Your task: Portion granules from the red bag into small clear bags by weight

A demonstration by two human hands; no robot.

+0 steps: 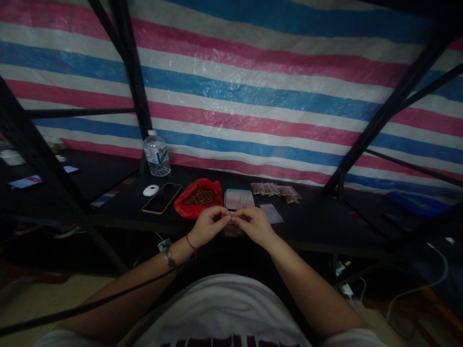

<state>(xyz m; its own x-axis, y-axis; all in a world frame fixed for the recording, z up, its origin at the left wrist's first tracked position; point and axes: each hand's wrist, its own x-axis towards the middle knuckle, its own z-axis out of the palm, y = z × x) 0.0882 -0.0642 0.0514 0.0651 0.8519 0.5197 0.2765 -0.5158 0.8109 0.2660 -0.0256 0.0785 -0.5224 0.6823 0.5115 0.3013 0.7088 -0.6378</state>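
My left hand (211, 225) and my right hand (256, 225) meet over the table's front edge. Thumbs and fingers of both pinch the top of a small clear plastic bag (232, 231), with brownish contents hanging below the fingertips. Just behind them lies a small flat scale (239, 199), partly hidden by my hands. On its left stands an open red plastic bag (183, 206) full of small brown pieces (203, 196). To the right is a flat clear bag (272, 213); behind it several filled small bags (275, 190) lie in an overlapping row.
A phone (162, 198), a white round object (151, 191) and a clear plastic bottle (156, 156) are at the left of the black table (318, 224). Black metal posts (130, 72) rise on both sides. A striped plastic sheet (249, 101) hangs behind. Cables (415, 289) run at lower right.
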